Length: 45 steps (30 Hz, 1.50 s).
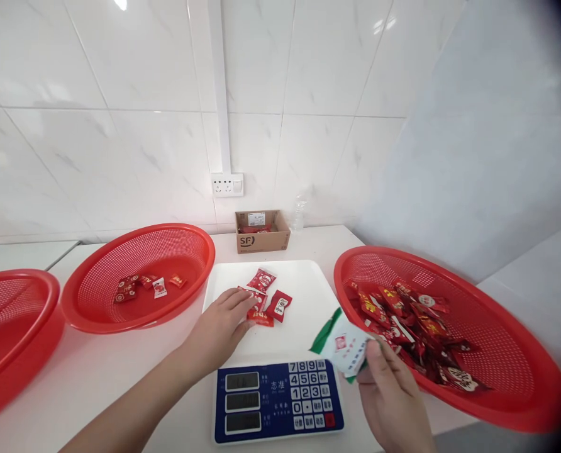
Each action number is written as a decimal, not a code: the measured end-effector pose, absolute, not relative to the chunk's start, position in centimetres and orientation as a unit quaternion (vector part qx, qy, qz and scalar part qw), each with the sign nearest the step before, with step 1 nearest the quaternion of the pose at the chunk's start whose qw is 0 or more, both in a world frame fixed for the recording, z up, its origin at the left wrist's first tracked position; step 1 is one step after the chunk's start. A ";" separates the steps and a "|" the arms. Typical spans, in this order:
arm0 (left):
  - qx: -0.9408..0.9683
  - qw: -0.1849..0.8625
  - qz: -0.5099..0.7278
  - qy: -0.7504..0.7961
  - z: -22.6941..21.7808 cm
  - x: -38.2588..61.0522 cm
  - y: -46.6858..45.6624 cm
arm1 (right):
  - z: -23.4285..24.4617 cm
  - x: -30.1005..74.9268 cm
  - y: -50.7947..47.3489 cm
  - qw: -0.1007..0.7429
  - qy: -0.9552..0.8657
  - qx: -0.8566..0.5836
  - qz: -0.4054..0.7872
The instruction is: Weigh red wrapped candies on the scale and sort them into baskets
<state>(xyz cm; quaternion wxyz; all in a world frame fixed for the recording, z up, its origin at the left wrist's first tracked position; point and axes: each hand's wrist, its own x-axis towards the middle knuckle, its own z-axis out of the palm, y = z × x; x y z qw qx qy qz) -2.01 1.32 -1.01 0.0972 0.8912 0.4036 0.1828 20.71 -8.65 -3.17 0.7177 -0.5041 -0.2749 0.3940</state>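
Note:
My left hand (224, 324) reaches over the white weighing plate (304, 277) of a digital scale, fingers curved and thumb lower down. Its fingertips close on a red candy packet (258, 301), partly hidden under them. Around it on the plate lie a red packet (262, 279), a dark red packet with a white label (279, 306) and an orange-red packet (261, 318) near the thumb. Between thumb and fingers my right hand (394, 393) grips a white and green packet (344, 345), tilted above the scale's right side. The blue keypad panel (278, 402) faces me.
A red basket (521, 314) at right holds many red packets. At left, another red basket (186, 242) has several small packets; a third basket (39, 286) is cut off by the frame. Behind the scale stand a cardboard box (264, 242) and a clear plastic bottle (299, 214).

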 end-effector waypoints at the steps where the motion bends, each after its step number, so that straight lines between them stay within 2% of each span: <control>1: 0.898 0.086 0.161 0.400 -1.1 -1.9 1.8 | -3.1 21.3 -8.6 0.740 -0.237 -0.492 0.394; 5: 0.903 0.085 0.099 0.409 -1.3 -1.5 2.2 | -2.0 22.9 -8.2 0.771 -0.132 -0.465 0.414; 11: 0.882 0.106 0.108 0.446 -1.1 -1.9 1.5 | -0.9 24.1 -7.7 0.773 -0.068 -0.443 0.449; 25: 0.898 0.056 0.069 0.431 -0.8 0.7 2.3 | -0.5 26.7 -6.8 0.801 -0.160 -0.435 0.379; 32: 0.905 0.112 0.081 0.402 -0.3 0.6 1.9 | -0.8 27.1 -6.7 0.810 -0.147 -0.447 0.351; 45: 0.903 0.171 0.074 0.386 1.1 -0.9 2.3 | -1.8 27.4 -6.0 0.791 -0.171 -0.449 0.379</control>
